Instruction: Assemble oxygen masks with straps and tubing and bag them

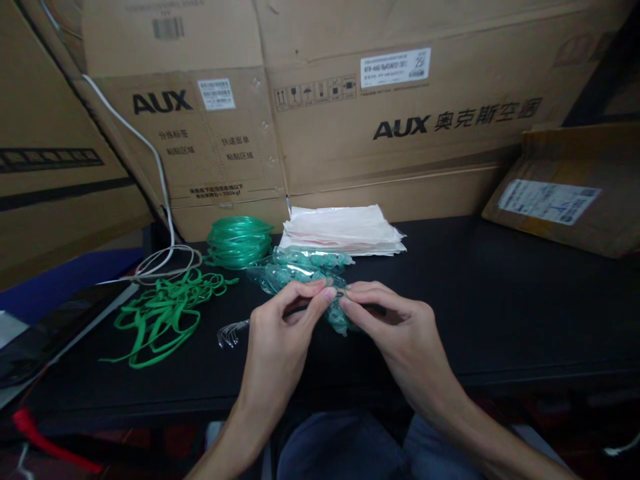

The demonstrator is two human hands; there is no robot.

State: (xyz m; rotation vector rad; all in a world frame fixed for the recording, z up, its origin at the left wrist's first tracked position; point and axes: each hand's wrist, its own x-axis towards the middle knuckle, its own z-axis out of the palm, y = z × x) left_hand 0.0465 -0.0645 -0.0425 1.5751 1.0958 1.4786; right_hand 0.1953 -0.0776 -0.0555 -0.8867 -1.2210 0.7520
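left hand [280, 327] and right hand [405, 323] both pinched a tiny kinda blurry greenish bit [341, 293], forearms angled in, brown cardboard box [575, 167] sat off rightward, insides hidden

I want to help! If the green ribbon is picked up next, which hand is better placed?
Probably the left hand: it's nearer the green ribbon, on the same side. The right hand is farther away. Both look busy pinching something small.

Site appeared to be a makeshift handwork space; home or small workshop could not be determined. Evidence: an AUX air-conditioner carton [330, 147] walled the back of a black tabletop [500, 313], on which lay coiled green tubing [239, 241], tangled green straps [187, 288], translucent green plastic pieces [295, 275] and stacked white sheets [340, 230].
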